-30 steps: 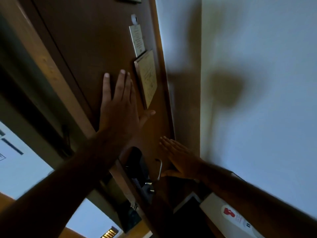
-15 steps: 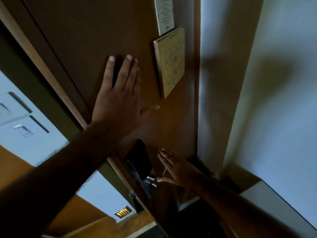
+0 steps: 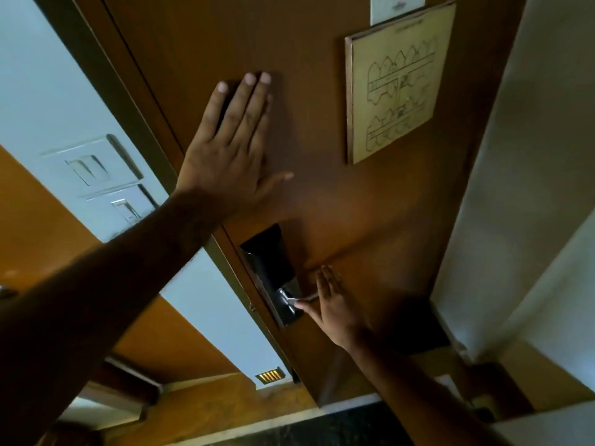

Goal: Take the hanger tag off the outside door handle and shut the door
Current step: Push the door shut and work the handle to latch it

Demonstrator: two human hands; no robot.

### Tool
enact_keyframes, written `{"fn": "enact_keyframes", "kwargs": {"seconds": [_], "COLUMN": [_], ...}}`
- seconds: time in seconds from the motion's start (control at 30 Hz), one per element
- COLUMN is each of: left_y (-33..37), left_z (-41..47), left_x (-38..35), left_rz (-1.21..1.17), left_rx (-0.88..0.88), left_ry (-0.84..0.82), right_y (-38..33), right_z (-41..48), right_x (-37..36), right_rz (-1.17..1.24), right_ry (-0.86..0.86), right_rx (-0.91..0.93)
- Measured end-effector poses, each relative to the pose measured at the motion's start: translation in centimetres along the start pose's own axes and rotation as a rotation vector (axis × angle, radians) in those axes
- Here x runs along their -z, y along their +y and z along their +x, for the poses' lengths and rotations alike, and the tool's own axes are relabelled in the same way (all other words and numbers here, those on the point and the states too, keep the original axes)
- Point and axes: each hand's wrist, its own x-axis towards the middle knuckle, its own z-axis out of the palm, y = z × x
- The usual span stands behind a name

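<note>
Dim, warm indoor light falls across the wooden door (image 3: pixel 338 204), brightest in a soft glow just right of the left hand (image 3: pixel 228 156), which casts a dark shadow beside its fingers. The forearm nearest the camera sinks almost to black. The wall (image 3: pixel 48 91) left of that hand reads cool and pale blue. A small glint shows on the metal handle (image 3: pixel 297 299) at the right hand (image 3: pixel 335 307). Wide-angle bending tilts the door's edges; detail is soft and slightly smeared throughout
</note>
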Motion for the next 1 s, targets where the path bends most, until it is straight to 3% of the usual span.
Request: {"fn": "enact_keyframes", "kwargs": {"seconds": [0.3,0.57,1.0], "left_y": [-4.6,-5.8,-6.0], "left_z": [1.6,3.7,7.1], "left_x": [-10.8,-18.1,-24.1], "left_rz": [0.011,-0.083,-0.017], "left_rx": [0.066,0.276,0.425], "left_ry": [0.113,0.259,0.307], "right_y": [-4.7,-6.4,-7.6], "right_z": [9.3,15.7,22.2], "right_x": [-3.4,-4.6,-5.7], "right_rz": [0.006,-0.028,-0.062], "right_ry": [-0.042,-0.038,-0.009], "right_rx": [-0.179,-0.213,-0.267]}}
